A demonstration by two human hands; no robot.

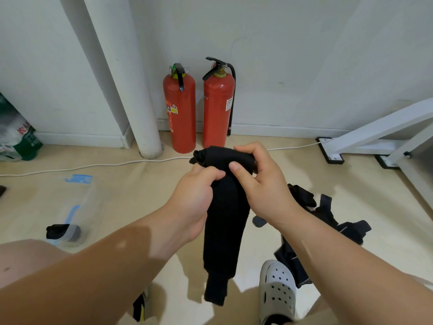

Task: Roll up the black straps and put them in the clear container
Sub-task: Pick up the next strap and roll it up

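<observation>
**Dangling tail could undo the roll**

Above the beige floor, the long black fabric strap is held in the air. Its top is bunched into a started roll and most of its length hangs free, so that weight may pull the coil slack. The heap of unrolled black straps lies at right. The clear plastic container with blue trim lies well apart at left, a carry on which a loose roll might spring open. The left hand curls round the strap under the roll, and the right hand pinches the roll. A small black roll lies at the container's near end.
</observation>
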